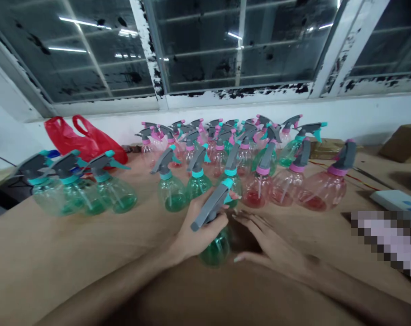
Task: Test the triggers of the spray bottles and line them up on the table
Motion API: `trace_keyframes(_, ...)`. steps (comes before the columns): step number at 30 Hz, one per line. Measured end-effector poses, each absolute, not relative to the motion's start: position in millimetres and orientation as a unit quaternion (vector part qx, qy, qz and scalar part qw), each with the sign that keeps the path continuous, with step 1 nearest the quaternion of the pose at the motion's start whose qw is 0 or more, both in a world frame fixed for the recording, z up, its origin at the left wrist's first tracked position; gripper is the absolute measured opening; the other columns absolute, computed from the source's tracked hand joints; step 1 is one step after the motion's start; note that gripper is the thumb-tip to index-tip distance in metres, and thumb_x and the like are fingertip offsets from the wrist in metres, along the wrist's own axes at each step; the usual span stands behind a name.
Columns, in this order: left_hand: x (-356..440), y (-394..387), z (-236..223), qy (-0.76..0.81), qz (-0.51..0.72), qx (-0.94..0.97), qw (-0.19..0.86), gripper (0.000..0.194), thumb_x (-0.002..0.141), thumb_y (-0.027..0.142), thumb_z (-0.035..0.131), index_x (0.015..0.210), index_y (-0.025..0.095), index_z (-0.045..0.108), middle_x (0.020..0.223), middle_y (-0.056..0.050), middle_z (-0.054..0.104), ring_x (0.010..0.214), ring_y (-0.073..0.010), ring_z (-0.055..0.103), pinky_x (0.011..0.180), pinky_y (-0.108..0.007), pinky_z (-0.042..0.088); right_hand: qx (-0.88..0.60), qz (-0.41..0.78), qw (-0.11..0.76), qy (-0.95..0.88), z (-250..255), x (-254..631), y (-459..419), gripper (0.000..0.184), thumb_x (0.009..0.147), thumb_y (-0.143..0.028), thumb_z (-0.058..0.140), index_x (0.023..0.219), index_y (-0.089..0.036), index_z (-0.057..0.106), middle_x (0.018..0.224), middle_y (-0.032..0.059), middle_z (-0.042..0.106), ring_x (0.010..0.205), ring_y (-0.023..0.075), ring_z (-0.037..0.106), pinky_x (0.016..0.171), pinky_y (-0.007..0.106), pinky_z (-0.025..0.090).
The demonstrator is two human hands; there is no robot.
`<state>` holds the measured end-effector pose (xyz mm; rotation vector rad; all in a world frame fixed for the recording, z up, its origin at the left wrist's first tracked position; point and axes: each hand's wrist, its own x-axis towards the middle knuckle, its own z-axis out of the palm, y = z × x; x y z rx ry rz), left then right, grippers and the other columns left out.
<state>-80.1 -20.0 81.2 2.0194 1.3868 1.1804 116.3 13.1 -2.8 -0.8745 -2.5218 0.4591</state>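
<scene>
My left hand (199, 231) is wrapped round the neck of a green spray bottle (215, 251) with a grey and teal trigger head. The bottle stands on the wooden table (90, 253) in front of me, and my fingers hide its collar. To its right, my right hand (260, 235) has its fingers stretched out and its thumb apart, with nothing in it. Just beyond my hands stand green spray bottles (173, 192) with teal collars and pink spray bottles (256, 190) with pink collars, in a row.
Three green spray bottles (120, 194) stand at the left, before a red plastic bag (86, 142). Several more pink and green bottles crowd toward the wall. Cardboard boxes (404, 142), a white device (397, 201) and a blurred-out patch are at the right. Windows (239, 45) rise behind.
</scene>
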Motion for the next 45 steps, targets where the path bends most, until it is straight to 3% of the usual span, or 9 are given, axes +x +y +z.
trace_keyframes(2,-81,-11,81,0.499,0.425,0.724,0.213,0.042,0.071,0.013,0.045,0.106,0.030,0.059,0.084,0.002,0.068,0.066,-0.0175,0.064,0.060,-0.033,0.055,-0.313,0.179,0.201,-0.911,-12,124,21,0.069,0.080,-0.055,0.056,0.137,-0.023,0.036,0.140,0.0134,0.043,0.130,0.0288,0.037,0.104,0.053,0.033)
trace_keyframes(6,-81,0,81,0.471,0.449,0.717,0.250,0.048,0.071,0.008,0.045,0.109,0.033,0.059,0.105,0.005,0.066,0.089,-0.0172,0.064,0.079,-0.033,0.053,-0.296,0.187,0.188,-0.918,-18,126,27,0.065,0.081,-0.055,0.055,0.135,-0.022,0.041,0.142,0.0119,0.041,0.133,0.0270,0.033,0.107,0.052,0.029)
trace_keyframes(8,-82,2,82,0.466,0.450,0.715,0.262,0.049,0.070,0.007,0.045,0.110,0.033,0.059,0.108,0.005,0.065,0.092,-0.0176,0.063,0.080,-0.033,0.053,-0.288,0.191,0.181,-0.921,-18,125,28,0.067,0.082,-0.055,0.054,0.137,-0.021,0.039,0.144,0.0116,0.039,0.134,0.0260,0.031,0.108,0.050,0.028)
trace_keyframes(15,-85,1,83,0.504,0.410,0.714,0.260,0.045,0.069,0.013,0.046,0.108,0.030,0.060,0.080,0.002,0.066,0.061,-0.0173,0.059,0.058,-0.032,0.051,-0.307,0.193,0.156,-0.919,-19,127,28,0.062,0.086,-0.054,0.048,0.138,-0.022,0.038,0.149,0.0090,0.028,0.137,0.0257,0.023,0.109,0.049,0.027)
trace_keyframes(19,-86,0,86,0.503,0.390,0.721,0.273,0.046,0.067,0.015,0.045,0.107,0.031,0.060,0.077,0.003,0.064,0.048,-0.0140,0.051,0.049,-0.029,0.046,-0.308,0.196,0.161,-0.917,-18,127,28,0.058,0.088,-0.050,0.047,0.138,-0.022,0.039,0.147,0.0078,0.034,0.136,0.0248,0.024,0.110,0.048,0.027)
trace_keyframes(27,-85,-2,91,0.528,0.370,0.712,0.277,0.037,0.073,0.021,0.045,0.106,0.027,0.059,0.074,0.004,0.063,0.049,-0.0126,0.050,0.050,-0.026,0.044,-0.298,0.210,0.173,-0.915,-23,129,32,0.056,0.088,-0.050,0.047,0.138,-0.025,0.038,0.147,0.0033,0.034,0.136,0.0229,0.026,0.111,0.045,0.026)
trace_keyframes(34,-84,-3,91,0.531,0.384,0.698,0.289,0.029,0.072,0.023,0.050,0.097,0.024,0.062,0.076,0.001,0.066,0.059,-0.0166,0.059,0.057,-0.028,0.048,-0.305,0.196,0.145,-0.921,-20,131,32,0.054,0.090,-0.051,0.044,0.138,-0.026,0.039,0.148,0.0011,0.032,0.137,0.0218,0.024,0.111,0.044,0.026)
trace_keyframes(45,-85,0,91,0.500,0.390,0.709,0.309,0.032,0.073,0.020,0.050,0.103,0.023,0.060,0.079,0.001,0.063,0.061,-0.0153,0.058,0.061,-0.028,0.048,-0.309,0.191,0.140,-0.921,-19,132,31,0.056,0.090,-0.051,0.044,0.139,-0.026,0.037,0.149,-0.0003,0.029,0.137,0.0199,0.023,0.112,0.041,0.024)
